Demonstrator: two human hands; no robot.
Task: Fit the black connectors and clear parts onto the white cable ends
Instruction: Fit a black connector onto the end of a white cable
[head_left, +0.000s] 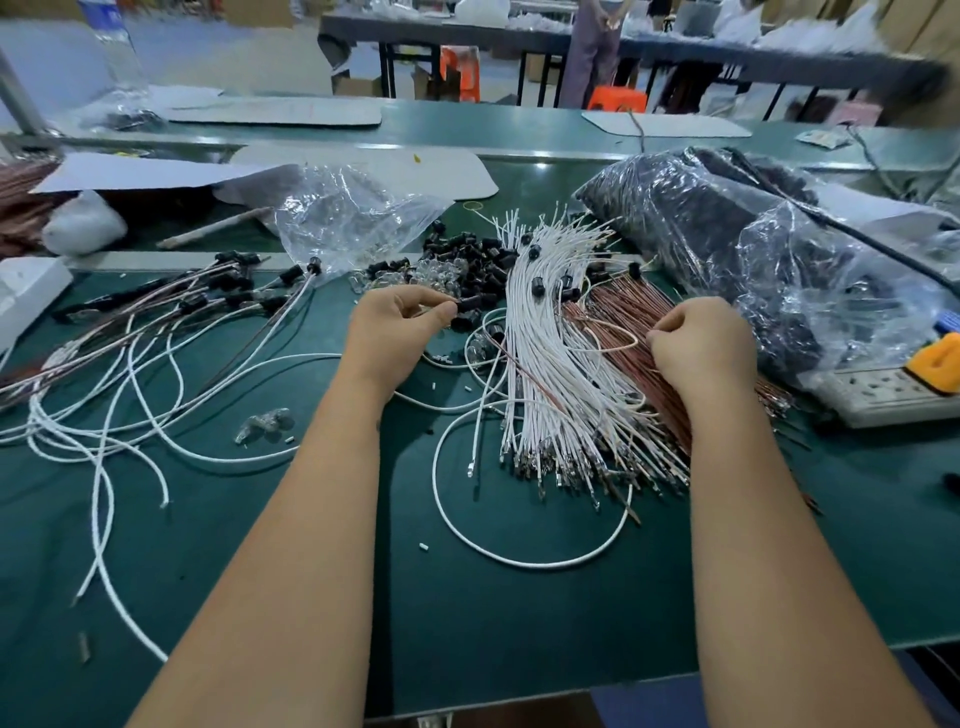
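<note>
Head view: two hands (400, 319) (701, 340) pinching parts.

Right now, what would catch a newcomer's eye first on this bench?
The fanned bundle of white cables at centre, with reddish-brown wires beside it under the right hand. Behind the left hand, which pinches a black connector, lies a heap of black connectors and clear parts.

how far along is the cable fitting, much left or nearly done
Early on, it seems. Done: a small pile of cables with black connectors fitted lies at left. In hand: the left hand pinches a black connector; the right hand picks at the brown wires. Left: the thick bundle of white cables, mostly bare.
</note>
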